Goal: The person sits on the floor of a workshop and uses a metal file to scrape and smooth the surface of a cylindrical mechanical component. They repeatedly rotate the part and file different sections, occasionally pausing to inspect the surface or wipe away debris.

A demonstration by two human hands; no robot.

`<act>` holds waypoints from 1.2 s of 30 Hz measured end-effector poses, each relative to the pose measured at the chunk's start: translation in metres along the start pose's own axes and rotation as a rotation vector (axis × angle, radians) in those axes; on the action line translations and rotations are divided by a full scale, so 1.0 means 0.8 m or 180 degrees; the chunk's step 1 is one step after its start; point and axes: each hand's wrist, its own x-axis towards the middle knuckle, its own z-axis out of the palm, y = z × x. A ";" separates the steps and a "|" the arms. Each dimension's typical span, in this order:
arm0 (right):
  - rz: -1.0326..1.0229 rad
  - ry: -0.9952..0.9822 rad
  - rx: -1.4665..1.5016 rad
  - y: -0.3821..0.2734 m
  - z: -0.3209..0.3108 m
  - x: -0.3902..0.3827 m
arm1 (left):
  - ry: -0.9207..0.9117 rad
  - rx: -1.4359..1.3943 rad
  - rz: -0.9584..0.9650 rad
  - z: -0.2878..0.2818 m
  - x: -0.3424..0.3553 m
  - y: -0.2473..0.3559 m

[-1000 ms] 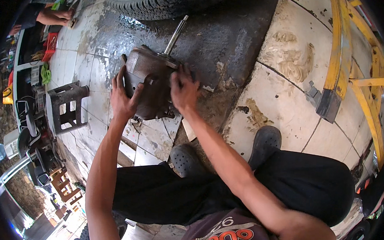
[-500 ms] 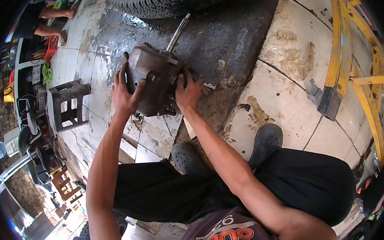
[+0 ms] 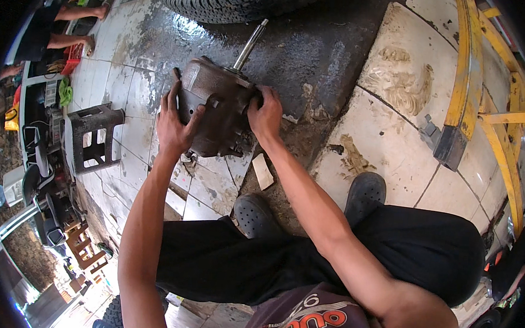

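A heavy brown metal housing rests on the floor in front of me, with a bright steel shaft sticking up from its far side. My left hand grips the left side of the housing, thumb on the near face and fingers along the edge. My right hand holds the upper right side, fingers curled at the flange beside the shaft's base; its fingertips are partly hidden. A pale flat piece lies below my right wrist, near my grey clogs.
A large tyre lies beyond the housing. A dark plastic stool stands left; a yellow metal frame is on the right. At upper left, a co-worker's bare legs show beside a red crate and clutter.
The housing has shifted slightly away from me and right. My right hand has moved up along its side and closed on the upper edge. The co-worker's legs have swung further into view.
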 end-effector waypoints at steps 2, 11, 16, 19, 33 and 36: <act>-0.0460 0.0107 0.0176 0.003 -0.006 0.000 | 0.0035 -0.0035 0.0056 0.000 0.001 -0.003; -0.0346 -0.0010 0.0176 0.027 -0.001 0.009 | 0.0055 -0.0041 0.0108 0.003 0.003 0.000; -0.0488 0.0210 0.0342 0.007 -0.001 0.004 | 0.0053 -0.0031 0.0071 0.001 0.001 -0.006; -0.0292 0.0142 0.0128 0.014 0.000 0.008 | 0.0089 -0.0017 0.0151 0.001 0.002 -0.002; 0.0111 -0.0823 -0.0796 -0.040 -0.023 -0.007 | 0.0084 0.0006 0.0166 0.006 0.000 -0.011; 0.0357 -0.1100 -0.0987 -0.046 -0.031 0.000 | 0.0023 -0.0098 0.0157 0.005 0.003 -0.006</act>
